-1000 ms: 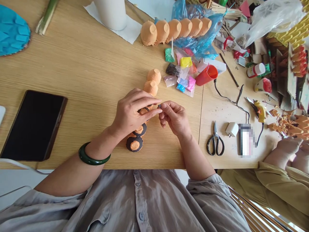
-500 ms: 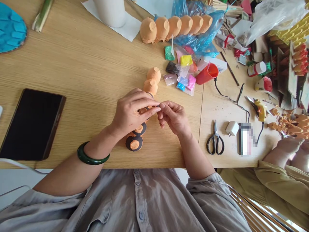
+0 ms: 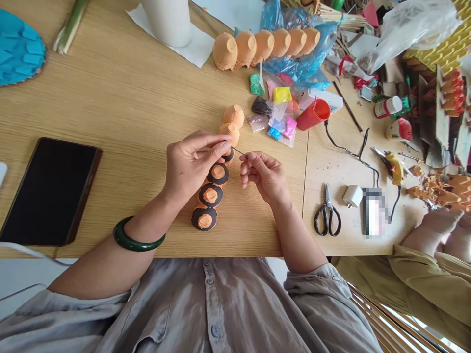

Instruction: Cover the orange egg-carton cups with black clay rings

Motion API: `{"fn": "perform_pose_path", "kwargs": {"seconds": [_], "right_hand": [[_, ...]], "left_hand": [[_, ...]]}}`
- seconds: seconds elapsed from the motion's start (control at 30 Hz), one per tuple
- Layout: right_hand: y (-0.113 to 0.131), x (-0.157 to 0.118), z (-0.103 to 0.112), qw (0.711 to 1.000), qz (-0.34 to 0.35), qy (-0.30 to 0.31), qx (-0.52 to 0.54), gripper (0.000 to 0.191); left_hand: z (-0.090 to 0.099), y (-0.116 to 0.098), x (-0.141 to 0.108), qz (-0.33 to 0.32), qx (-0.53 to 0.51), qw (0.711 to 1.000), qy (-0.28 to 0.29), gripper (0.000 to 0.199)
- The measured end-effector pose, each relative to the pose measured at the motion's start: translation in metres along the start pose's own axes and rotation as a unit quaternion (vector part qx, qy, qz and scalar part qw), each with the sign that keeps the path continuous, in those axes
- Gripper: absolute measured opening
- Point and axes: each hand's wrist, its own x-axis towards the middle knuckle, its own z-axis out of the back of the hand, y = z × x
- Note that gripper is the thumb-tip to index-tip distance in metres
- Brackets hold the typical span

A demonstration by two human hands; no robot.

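Observation:
Between my hands a thin dark strand [image 3: 238,151], which looks like soft black clay, is stretched. My left hand [image 3: 193,164] pinches one end between thumb and fingers; my right hand [image 3: 265,179] pinches the other between thumb and index finger. Beneath and beside my left hand runs a row of orange, rounded pieces. Several wear a black ring around a raised orange centre, such as the ringed piece [image 3: 210,196] near the front. At the row's far end, two plain orange pieces [image 3: 234,115] show no black. My left fingers partly cover one ringed piece.
Another row of orange pieces [image 3: 264,46] lies at the back. Coloured clay packets [image 3: 282,94] and a red cup [image 3: 314,114] sit beyond my right hand. Scissors [image 3: 327,211], a white adapter [image 3: 352,196] and a cable lie rightward; a phone [image 3: 49,191] lies left. Another person's arm [image 3: 430,230] rests at right.
My left hand has moved left and slightly away from me, drawing apart from my right hand. The dark strand now shows between them, and more ringed pieces are uncovered.

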Motion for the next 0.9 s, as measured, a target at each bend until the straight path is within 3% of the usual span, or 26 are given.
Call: {"fn": "perform_pose_path", "kwargs": {"seconds": [0.17, 0.4, 0.63, 0.9], "right_hand": [[-0.001, 0.000, 0.001, 1.000, 0.018, -0.013, -0.016, 0.054], [0.001, -0.004, -0.005, 0.998, 0.060, -0.014, -0.013, 0.049], [0.001, -0.005, -0.005, 0.996, 0.090, -0.019, -0.012, 0.045], [0.004, -0.007, -0.008, 0.995, 0.092, -0.031, -0.023, 0.046]], "left_hand": [[-0.002, 0.000, -0.001, 0.044, -0.019, 0.999, -0.001, 0.029], [-0.002, -0.006, -0.003, 0.032, 0.034, 0.999, 0.022, 0.036], [0.001, -0.009, -0.004, 0.064, 0.025, 0.996, 0.062, 0.027], [0.001, -0.001, -0.003, 0.013, 0.031, 0.996, 0.084, 0.027]]}}
